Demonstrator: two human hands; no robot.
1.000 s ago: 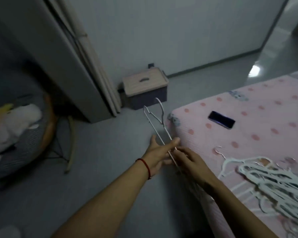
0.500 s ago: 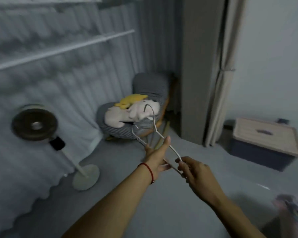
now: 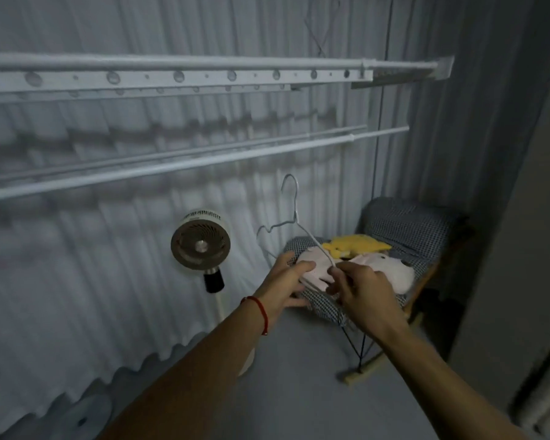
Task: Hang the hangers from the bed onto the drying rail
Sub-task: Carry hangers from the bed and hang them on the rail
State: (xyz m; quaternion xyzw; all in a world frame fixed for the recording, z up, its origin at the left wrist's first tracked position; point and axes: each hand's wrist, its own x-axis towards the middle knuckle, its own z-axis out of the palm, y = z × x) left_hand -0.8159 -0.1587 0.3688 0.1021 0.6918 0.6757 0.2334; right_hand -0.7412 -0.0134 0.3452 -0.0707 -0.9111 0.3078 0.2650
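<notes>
Thin white wire hangers point(image 3: 294, 214) stand upright in front of me, hooks pointing up, below the rails. My left hand point(image 3: 286, 277), with a red string at the wrist, holds their lower left part. My right hand point(image 3: 359, 289) pinches the right arm of a hanger. The white drying rail point(image 3: 185, 165) runs across the curtain at mid height, above and left of the hooks. A second higher bar with round holes point(image 3: 178, 76) crosses the top. The bed is out of view.
A round standing fan point(image 3: 200, 244) stands left of my hands. A checked chair point(image 3: 407, 230) at right holds a yellow and a pink soft toy point(image 3: 385, 268). A pale pleated curtain point(image 3: 77, 249) covers the wall. A grey wardrobe side point(image 3: 521, 217) is far right.
The view has swung left from the bed and floor box up to the curtain and rails. Both hands kept the hangers and raised them toward the rail.
</notes>
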